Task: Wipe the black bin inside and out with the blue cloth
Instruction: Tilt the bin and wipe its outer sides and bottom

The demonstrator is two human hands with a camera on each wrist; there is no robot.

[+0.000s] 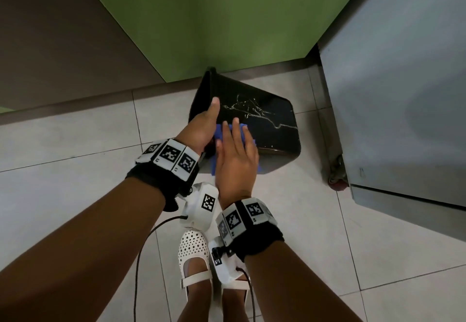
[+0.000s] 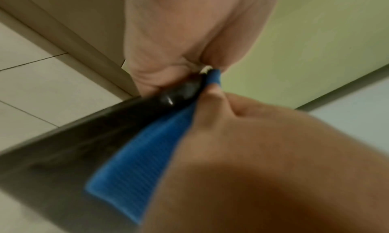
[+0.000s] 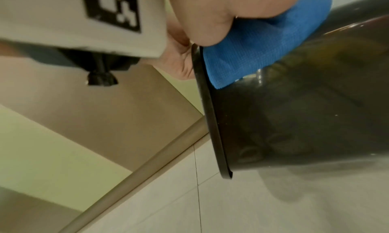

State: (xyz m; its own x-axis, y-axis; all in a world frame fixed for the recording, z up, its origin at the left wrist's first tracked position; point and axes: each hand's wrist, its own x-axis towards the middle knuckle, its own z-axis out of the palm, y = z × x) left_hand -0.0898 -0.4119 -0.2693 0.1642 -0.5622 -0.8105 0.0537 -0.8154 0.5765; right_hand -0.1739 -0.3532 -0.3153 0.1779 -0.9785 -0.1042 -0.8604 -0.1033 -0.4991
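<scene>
The black bin (image 1: 264, 125) lies tipped on the tiled floor, its mouth to the left and its base to the right, with pale streaks on the upper wall. My left hand (image 1: 201, 130) grips the rim, thumb on the outer wall. My right hand (image 1: 235, 160) lies flat, fingers straight, and presses the blue cloth (image 1: 222, 132) against the outer wall next to the rim. In the right wrist view the blue cloth (image 3: 263, 45) sits folded under my palm, against the bin (image 3: 294, 120). In the left wrist view the blue cloth (image 2: 136, 161) runs along the bin's rim (image 2: 84, 145).
A green panel (image 1: 227, 19) stands just behind the bin. A grey metal cabinet (image 1: 390, 94) on a caster (image 1: 336, 180) stands close to the bin's right. My white shoes (image 1: 196, 266) and the wrist cables (image 1: 141, 258) are below my hands. Tiled floor (image 1: 63, 157) extends left.
</scene>
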